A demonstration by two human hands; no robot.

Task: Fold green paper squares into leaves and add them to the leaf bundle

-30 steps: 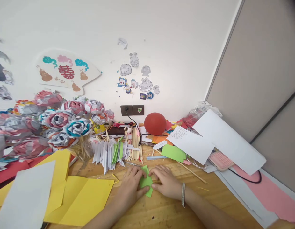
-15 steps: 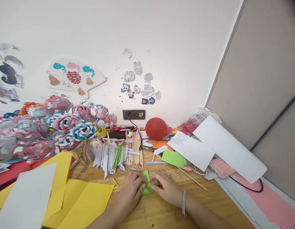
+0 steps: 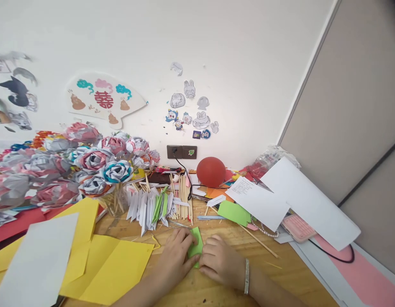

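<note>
A small folded green paper piece (image 3: 196, 245) lies on the wooden table (image 3: 216, 290) near its front middle. My left hand (image 3: 176, 255) presses on its left side with curled fingers. My right hand (image 3: 216, 261), with a bead bracelet at the wrist, pinches its right side. Both hands cover most of the piece. Just behind them stands a row of folded white and green paper strips (image 3: 150, 207) beside a bundle of wooden sticks (image 3: 184, 198).
Yellow sheets (image 3: 111, 268) and a white sheet (image 3: 34, 264) lie at the left. Paper roses (image 3: 88, 166) fill the back left. A red balloon (image 3: 211, 171), white papers (image 3: 280, 192), a green sheet (image 3: 234, 212) and a pink phone (image 3: 298, 227) lie at the right.
The green piece has been folded smaller and both hands have closed in tighter over it. The view has shifted slightly right and down.
</note>
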